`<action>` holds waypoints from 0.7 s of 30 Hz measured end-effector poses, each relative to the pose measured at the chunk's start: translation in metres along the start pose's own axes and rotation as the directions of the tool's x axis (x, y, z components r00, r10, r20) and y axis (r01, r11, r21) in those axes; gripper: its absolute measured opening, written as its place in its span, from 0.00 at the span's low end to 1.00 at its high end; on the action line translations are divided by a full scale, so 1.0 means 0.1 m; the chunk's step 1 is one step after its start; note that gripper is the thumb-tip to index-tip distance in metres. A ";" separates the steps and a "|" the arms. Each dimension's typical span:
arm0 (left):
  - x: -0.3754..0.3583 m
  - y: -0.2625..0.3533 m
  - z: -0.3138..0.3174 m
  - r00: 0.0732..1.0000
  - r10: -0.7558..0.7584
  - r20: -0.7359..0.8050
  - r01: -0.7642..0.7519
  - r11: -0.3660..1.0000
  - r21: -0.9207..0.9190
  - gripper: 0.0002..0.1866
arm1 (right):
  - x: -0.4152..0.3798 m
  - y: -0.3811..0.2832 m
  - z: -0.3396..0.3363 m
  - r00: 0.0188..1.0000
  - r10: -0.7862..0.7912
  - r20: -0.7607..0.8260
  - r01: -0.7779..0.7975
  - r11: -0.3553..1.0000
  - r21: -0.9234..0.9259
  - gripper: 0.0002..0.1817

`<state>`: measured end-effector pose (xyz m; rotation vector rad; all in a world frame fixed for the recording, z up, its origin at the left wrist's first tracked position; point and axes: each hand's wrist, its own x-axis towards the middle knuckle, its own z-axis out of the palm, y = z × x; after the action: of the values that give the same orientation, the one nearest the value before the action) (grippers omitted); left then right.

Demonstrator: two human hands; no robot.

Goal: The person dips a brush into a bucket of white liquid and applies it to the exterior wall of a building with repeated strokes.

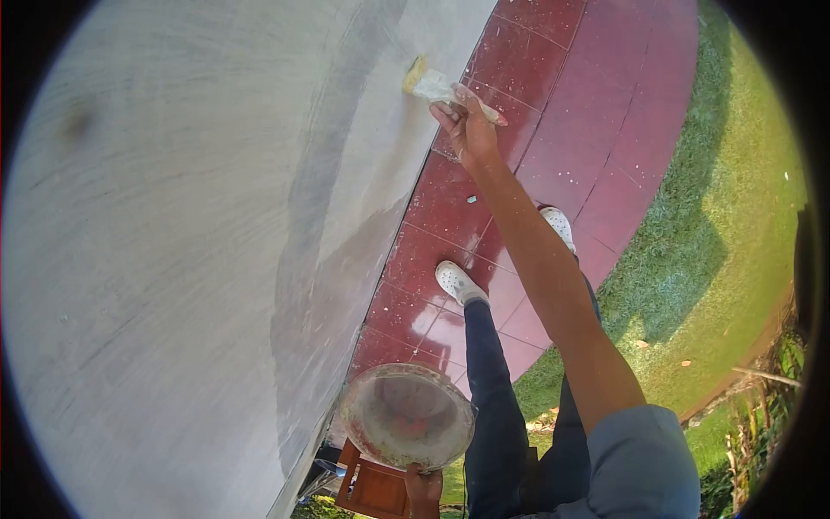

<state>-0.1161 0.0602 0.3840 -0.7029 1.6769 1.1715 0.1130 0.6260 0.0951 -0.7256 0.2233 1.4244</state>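
Observation:
My right hand (471,134) is closed around the handle of a wide paintbrush (430,85), arm stretched out. White paint coats the brush's middle, and its yellowish bristles overlap the pale wall (207,259). Down near my body, my left hand (423,484) grips the rim of a round, paint-stained basin (451,437). The basin tilts so that its whitish inside with a reddish patch shows. Darker, damp-looking patches run along the wall beside the brush.
Glossy red floor tiles (424,212) with white specks run along the wall's foot. My feet in white clogs (458,282) stand on them. Grass (666,268) borders the tiles on the right. A brown wooden piece of furniture (376,490) is below the basin.

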 end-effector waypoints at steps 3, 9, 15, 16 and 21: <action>0.01 -0.01 -0.08 0.999 -0.013 0.040 0.015 0.999 -0.031 0.38 | 0.25 -0.12 -0.35 0.988 -0.073 -0.137 0.038 0.971 -0.237 0.12; 0.07 -0.04 -0.11 0.998 -0.063 0.009 0.063 0.997 -0.052 0.37 | -0.40 -0.67 1.00 0.984 -0.158 0.086 0.180 0.853 -0.490 0.14; -0.04 0.04 0.04 0.996 -0.087 0.002 0.087 0.993 -0.074 0.39 | -0.77 -1.32 1.51 0.846 -0.332 0.416 0.306 0.943 0.131 0.15; -0.04 0.04 0.04 0.996 -0.085 0.003 0.085 0.994 -0.074 0.39 | -0.73 -1.30 1.51 0.843 -0.345 0.411 0.311 0.938 0.150 0.16; -0.07 -0.02 0.01 0.998 -0.044 0.040 0.044 0.999 -0.006 0.39 | -0.03 -0.39 0.62 0.989 0.039 0.144 -0.063 0.984 0.168 0.16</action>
<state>-0.1119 0.0597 0.3895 -0.7126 1.6168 1.1542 0.1323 0.6606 0.1572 -0.4784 0.2535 1.4785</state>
